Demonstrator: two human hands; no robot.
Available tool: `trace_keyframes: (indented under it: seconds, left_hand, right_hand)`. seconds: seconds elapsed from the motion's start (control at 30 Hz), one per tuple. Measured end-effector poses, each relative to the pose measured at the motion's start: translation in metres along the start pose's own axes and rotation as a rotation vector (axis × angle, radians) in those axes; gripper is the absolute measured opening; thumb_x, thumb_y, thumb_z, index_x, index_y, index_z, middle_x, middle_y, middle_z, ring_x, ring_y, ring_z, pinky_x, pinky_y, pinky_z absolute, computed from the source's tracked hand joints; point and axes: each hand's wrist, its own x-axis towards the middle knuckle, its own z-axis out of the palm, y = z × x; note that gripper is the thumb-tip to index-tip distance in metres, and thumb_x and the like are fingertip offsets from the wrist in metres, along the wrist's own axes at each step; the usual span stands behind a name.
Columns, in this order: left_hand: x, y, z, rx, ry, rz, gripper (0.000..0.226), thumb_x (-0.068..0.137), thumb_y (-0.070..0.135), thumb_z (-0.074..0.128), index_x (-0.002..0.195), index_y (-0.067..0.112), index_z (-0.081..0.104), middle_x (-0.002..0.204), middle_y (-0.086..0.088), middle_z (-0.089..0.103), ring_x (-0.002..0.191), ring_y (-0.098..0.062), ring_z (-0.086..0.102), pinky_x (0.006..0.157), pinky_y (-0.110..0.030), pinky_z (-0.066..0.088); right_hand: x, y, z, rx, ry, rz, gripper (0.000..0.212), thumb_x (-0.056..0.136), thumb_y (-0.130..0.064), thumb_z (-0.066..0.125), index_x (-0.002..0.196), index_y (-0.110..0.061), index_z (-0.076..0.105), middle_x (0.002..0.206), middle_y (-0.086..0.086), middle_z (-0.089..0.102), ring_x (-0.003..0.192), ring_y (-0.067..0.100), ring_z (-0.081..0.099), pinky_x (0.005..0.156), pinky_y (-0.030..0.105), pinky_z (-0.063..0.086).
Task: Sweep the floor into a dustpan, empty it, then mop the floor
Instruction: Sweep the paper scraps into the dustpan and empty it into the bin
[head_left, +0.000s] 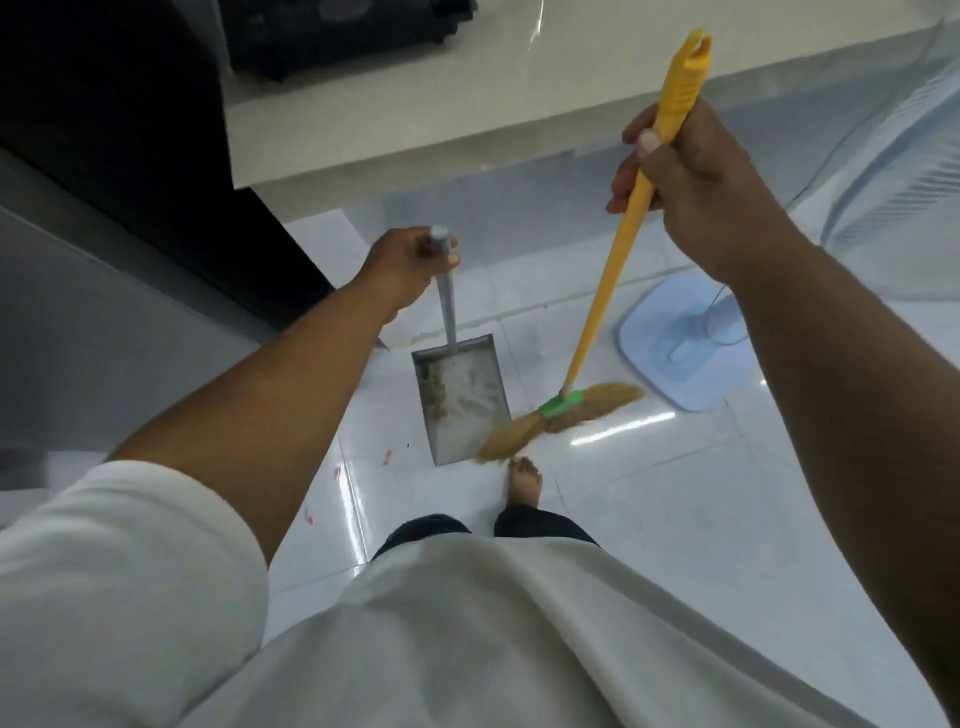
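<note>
Your left hand, fingers curled round its handle, steadies the metal dustpan on the tiled floor; your right hand grips the yellow broom, bristles at the pan's mouth. A hard flick could scatter the collected dirt.

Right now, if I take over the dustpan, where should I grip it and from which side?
Grip the dustpan by its long grey handle, just below the left hand, fingers wrapped round it. Come from the left: the handle stands up from the pan's back edge, and the broom crowds the right.
</note>
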Motion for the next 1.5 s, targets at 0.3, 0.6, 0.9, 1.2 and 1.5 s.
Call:
trace_keyframes:
  seconds: [0.3, 0.6, 0.9, 1.2, 1.5]
  left_hand:
    - [0.112, -0.025, 0.024, 0.105, 0.025, -0.069, 0.034, 0.088, 0.012, 0.074, 0.122, 0.009, 0.07, 0.125, -0.016, 0.068, 0.122, -0.031, 0.061, 0.094, -0.034, 0.05]
    - [0.204, -0.058, 0.044, 0.255, -0.025, -0.047, 0.033, 0.087, 0.017, 0.076, 0.118, 0.011, 0.071, 0.124, -0.012, 0.069, 0.12, -0.025, 0.062, 0.108, -0.034, 0.046]
    - [0.235, -0.056, 0.054, 0.365, -0.032, 0.044, 0.029, 0.092, 0.02, 0.069, 0.12, 0.012, 0.07, 0.125, -0.006, 0.069, 0.121, -0.02, 0.06, 0.098, -0.017, 0.039]
    - [0.218, -0.065, 0.057, 0.357, -0.05, 0.105, 0.023, 0.094, 0.018, 0.067, 0.114, 0.008, 0.07, 0.117, -0.008, 0.071, 0.114, -0.021, 0.063, 0.102, -0.027, 0.045]
    - [0.215, -0.084, 0.068, 0.369, -0.011, 0.115, 0.02, 0.095, 0.014, 0.065, 0.111, 0.003, 0.069, 0.118, -0.007, 0.07, 0.106, -0.01, 0.059, 0.088, -0.008, 0.036]
  right_hand:
    - [0.108, 0.082, -0.001, -0.227, -0.059, 0.041, 0.021, 0.096, -0.037, 0.046, 0.102, -0.02, 0.055, 0.093, 0.006, 0.069, 0.095, 0.026, 0.067, 0.088, 0.052, 0.052]
    - [0.177, 0.161, 0.027, -0.307, -0.031, 0.118, 0.023, 0.094, -0.033, 0.05, 0.1, -0.014, 0.061, 0.094, 0.009, 0.07, 0.091, 0.027, 0.067, 0.084, 0.05, 0.052]
    - [0.212, 0.179, 0.054, -0.327, -0.035, 0.149, 0.025, 0.094, -0.029, 0.048, 0.101, -0.009, 0.061, 0.096, 0.01, 0.069, 0.091, 0.024, 0.065, 0.084, 0.044, 0.053]
    - [0.206, 0.17, 0.056, -0.342, -0.047, 0.126, 0.023, 0.098, -0.024, 0.047, 0.104, -0.006, 0.06, 0.098, 0.009, 0.069, 0.093, 0.022, 0.065, 0.086, 0.041, 0.053]
    - [0.196, 0.182, 0.062, -0.358, -0.064, 0.122, 0.023, 0.098, -0.023, 0.048, 0.104, -0.004, 0.061, 0.097, 0.011, 0.069, 0.09, 0.025, 0.065, 0.084, 0.04, 0.052]
